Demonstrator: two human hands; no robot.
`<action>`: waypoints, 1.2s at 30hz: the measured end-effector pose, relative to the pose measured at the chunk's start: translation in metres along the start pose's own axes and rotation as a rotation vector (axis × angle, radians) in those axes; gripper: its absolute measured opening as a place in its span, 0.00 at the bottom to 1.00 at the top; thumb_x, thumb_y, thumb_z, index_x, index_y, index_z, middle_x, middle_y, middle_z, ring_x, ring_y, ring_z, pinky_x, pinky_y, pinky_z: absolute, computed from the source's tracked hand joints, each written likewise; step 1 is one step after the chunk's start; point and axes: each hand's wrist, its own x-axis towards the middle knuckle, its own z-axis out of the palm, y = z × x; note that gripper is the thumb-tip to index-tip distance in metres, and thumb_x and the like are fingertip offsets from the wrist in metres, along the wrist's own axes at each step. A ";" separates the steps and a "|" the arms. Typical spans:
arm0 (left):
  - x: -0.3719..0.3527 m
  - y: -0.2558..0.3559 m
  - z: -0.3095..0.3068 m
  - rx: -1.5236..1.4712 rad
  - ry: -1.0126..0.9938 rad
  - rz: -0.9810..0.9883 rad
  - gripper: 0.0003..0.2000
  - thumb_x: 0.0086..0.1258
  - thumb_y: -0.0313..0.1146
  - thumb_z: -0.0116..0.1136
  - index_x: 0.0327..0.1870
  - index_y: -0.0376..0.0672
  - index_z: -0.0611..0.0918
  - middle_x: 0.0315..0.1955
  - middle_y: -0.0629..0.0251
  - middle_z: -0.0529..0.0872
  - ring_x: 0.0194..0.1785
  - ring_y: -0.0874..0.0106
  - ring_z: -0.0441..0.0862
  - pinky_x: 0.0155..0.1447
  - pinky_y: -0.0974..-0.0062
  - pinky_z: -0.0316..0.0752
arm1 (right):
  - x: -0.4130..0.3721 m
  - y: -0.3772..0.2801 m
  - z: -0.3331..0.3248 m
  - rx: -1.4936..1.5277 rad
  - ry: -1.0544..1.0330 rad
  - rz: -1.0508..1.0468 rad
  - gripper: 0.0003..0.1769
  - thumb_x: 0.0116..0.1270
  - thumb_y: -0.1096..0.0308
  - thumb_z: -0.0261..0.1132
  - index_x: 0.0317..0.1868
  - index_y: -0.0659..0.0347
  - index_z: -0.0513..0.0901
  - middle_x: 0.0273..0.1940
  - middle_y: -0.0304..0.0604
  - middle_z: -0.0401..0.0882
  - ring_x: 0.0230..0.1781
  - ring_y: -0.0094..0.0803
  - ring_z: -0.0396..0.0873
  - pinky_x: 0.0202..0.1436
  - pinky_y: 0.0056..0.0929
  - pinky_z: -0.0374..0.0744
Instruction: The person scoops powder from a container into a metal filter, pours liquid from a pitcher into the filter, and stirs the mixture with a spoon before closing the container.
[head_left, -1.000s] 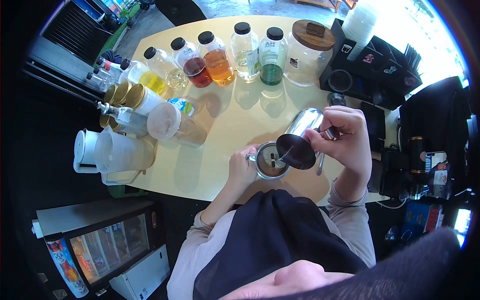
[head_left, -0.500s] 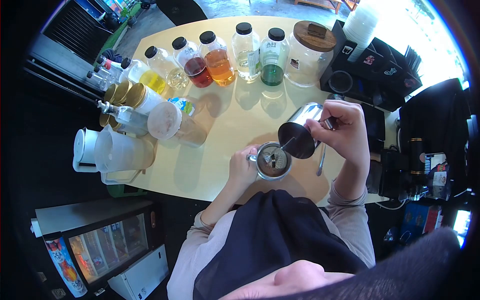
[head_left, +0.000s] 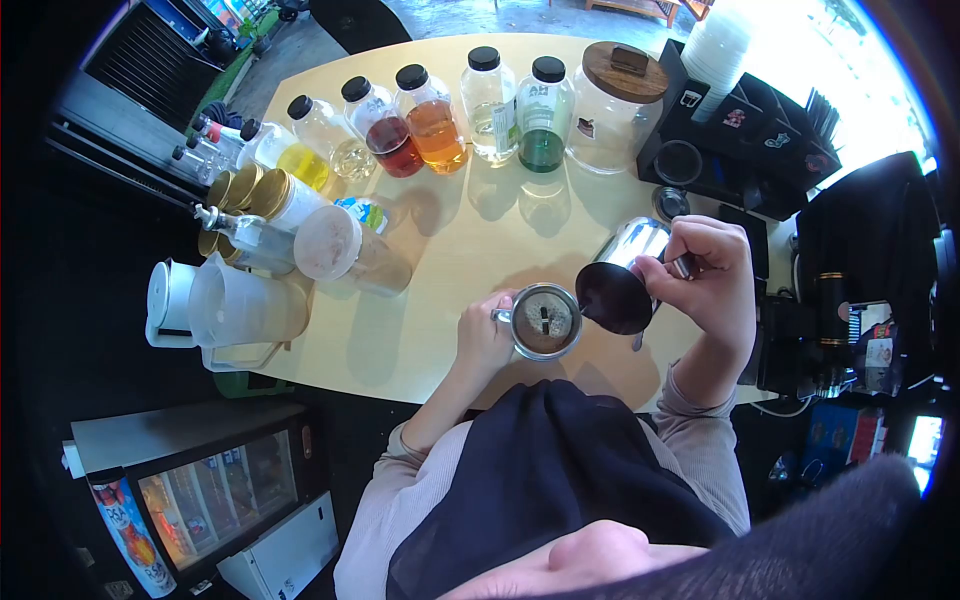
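Observation:
A round metal cup (head_left: 546, 322) with brown, frothy liquid in it stands on the pale table. My left hand (head_left: 485, 335) is closed around its handle, on the cup's left side. Just right of the cup, my right hand (head_left: 700, 265) grips a shiny metal pitcher (head_left: 638, 243) by its handle. The pitcher is tilted, its dark opening facing the cup, and its rim is close to the cup's right edge. No stream is visible between them. Part of a spoon (head_left: 638, 342) shows beneath the pitcher.
Bottles of coloured liquid (head_left: 436, 135) line the table's far side, beside a wooden-lidded jar (head_left: 612, 120). At left are a plastic tub (head_left: 345, 250), gold-lidded jars (head_left: 275, 195) and a pitcher of clear plastic (head_left: 245, 305). A black organizer (head_left: 735, 130) holding cups stands at the back right.
My right hand has moved the metal pitcher to the right and slightly down, away from the cup. The thin stream into the cup is gone. My left hand remains on the handle.

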 end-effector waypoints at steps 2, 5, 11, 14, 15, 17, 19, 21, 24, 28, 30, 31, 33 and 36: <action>0.000 -0.001 0.000 0.001 -0.004 0.001 0.29 0.79 0.51 0.36 0.43 0.36 0.87 0.35 0.47 0.88 0.41 0.46 0.86 0.44 0.57 0.80 | 0.000 -0.004 0.000 0.034 -0.009 -0.010 0.16 0.49 0.74 0.76 0.18 0.65 0.74 0.15 0.36 0.67 0.17 0.18 0.63 0.21 0.22 0.59; 0.000 -0.003 0.001 -0.003 -0.001 0.008 0.29 0.79 0.51 0.36 0.43 0.35 0.87 0.35 0.47 0.88 0.41 0.46 0.86 0.44 0.57 0.80 | 0.000 -0.004 0.000 0.043 -0.035 -0.020 0.16 0.49 0.73 0.76 0.18 0.65 0.74 0.16 0.36 0.68 0.17 0.18 0.64 0.21 0.22 0.59; 0.000 -0.001 0.000 0.000 0.004 0.001 0.29 0.80 0.51 0.36 0.43 0.36 0.87 0.35 0.48 0.89 0.40 0.46 0.86 0.44 0.57 0.80 | 0.004 -0.006 0.007 0.054 -0.054 -0.023 0.16 0.49 0.73 0.76 0.19 0.64 0.74 0.16 0.36 0.67 0.16 0.21 0.63 0.21 0.23 0.59; 0.000 0.003 -0.001 0.009 0.001 -0.002 0.28 0.79 0.51 0.37 0.43 0.37 0.87 0.35 0.48 0.89 0.41 0.47 0.86 0.44 0.58 0.80 | 0.008 -0.007 0.010 0.030 -0.060 -0.049 0.16 0.49 0.72 0.76 0.19 0.64 0.74 0.16 0.37 0.66 0.16 0.22 0.62 0.21 0.25 0.60; 0.001 0.004 -0.001 0.012 -0.003 -0.002 0.28 0.79 0.51 0.37 0.43 0.37 0.87 0.35 0.49 0.89 0.41 0.47 0.86 0.44 0.58 0.80 | 0.009 -0.006 0.012 0.030 -0.060 -0.049 0.16 0.49 0.72 0.76 0.19 0.64 0.74 0.16 0.37 0.66 0.16 0.22 0.62 0.21 0.25 0.60; 0.001 0.005 -0.001 0.008 -0.003 -0.003 0.28 0.79 0.51 0.37 0.43 0.37 0.87 0.35 0.49 0.89 0.41 0.47 0.86 0.44 0.58 0.80 | 0.010 -0.003 0.016 0.067 -0.040 -0.030 0.16 0.50 0.71 0.76 0.19 0.64 0.74 0.16 0.37 0.66 0.16 0.23 0.62 0.21 0.25 0.60; 0.001 0.005 -0.001 0.005 -0.003 -0.003 0.28 0.79 0.51 0.37 0.43 0.37 0.87 0.35 0.49 0.89 0.41 0.47 0.86 0.44 0.58 0.80 | 0.011 -0.002 0.017 0.065 -0.038 -0.021 0.17 0.50 0.71 0.76 0.19 0.64 0.73 0.16 0.37 0.66 0.16 0.23 0.62 0.21 0.25 0.60; 0.001 0.004 -0.001 0.027 0.010 0.043 0.27 0.80 0.48 0.36 0.44 0.35 0.87 0.29 0.51 0.88 0.35 0.53 0.88 0.40 0.64 0.78 | 0.012 -0.001 0.017 0.064 -0.037 -0.012 0.17 0.50 0.71 0.76 0.19 0.64 0.73 0.16 0.37 0.66 0.16 0.23 0.62 0.21 0.25 0.60; 0.001 0.006 -0.001 0.017 0.011 0.030 0.27 0.80 0.47 0.36 0.44 0.35 0.87 0.30 0.50 0.88 0.35 0.53 0.88 0.41 0.64 0.79 | 0.012 -0.001 0.016 0.057 -0.018 0.002 0.18 0.50 0.71 0.76 0.18 0.64 0.72 0.16 0.38 0.65 0.17 0.23 0.63 0.22 0.25 0.61; 0.001 0.008 -0.001 0.010 0.000 -0.020 0.27 0.79 0.50 0.38 0.43 0.38 0.87 0.35 0.50 0.89 0.40 0.48 0.87 0.43 0.58 0.80 | 0.009 0.000 0.013 0.036 -0.004 0.016 0.19 0.50 0.72 0.75 0.18 0.64 0.70 0.15 0.38 0.65 0.17 0.23 0.63 0.22 0.25 0.61; 0.001 0.007 -0.001 0.015 0.011 0.000 0.27 0.79 0.50 0.38 0.42 0.38 0.87 0.34 0.49 0.89 0.40 0.47 0.87 0.43 0.58 0.80 | 0.007 0.001 0.011 0.050 0.005 0.034 0.19 0.50 0.72 0.75 0.18 0.64 0.70 0.15 0.38 0.65 0.17 0.24 0.63 0.22 0.25 0.61; 0.001 0.007 -0.001 0.015 0.010 0.001 0.27 0.79 0.50 0.38 0.42 0.38 0.87 0.34 0.49 0.89 0.40 0.47 0.87 0.43 0.58 0.80 | 0.006 0.001 0.009 0.033 0.006 0.027 0.19 0.50 0.72 0.75 0.18 0.64 0.70 0.15 0.38 0.65 0.17 0.24 0.63 0.22 0.25 0.61; 0.001 0.007 -0.001 0.026 0.015 0.031 0.27 0.79 0.47 0.37 0.44 0.34 0.87 0.31 0.49 0.88 0.37 0.52 0.88 0.42 0.63 0.79 | 0.004 0.000 0.007 0.016 0.008 0.021 0.19 0.49 0.73 0.75 0.18 0.64 0.70 0.15 0.38 0.65 0.17 0.24 0.63 0.22 0.25 0.61; 0.000 0.002 0.001 0.022 0.014 0.000 0.30 0.80 0.53 0.35 0.42 0.37 0.87 0.34 0.48 0.88 0.40 0.46 0.86 0.43 0.57 0.79 | 0.002 -0.003 0.004 0.005 0.012 0.006 0.18 0.48 0.72 0.76 0.18 0.64 0.71 0.15 0.38 0.65 0.17 0.24 0.62 0.22 0.25 0.60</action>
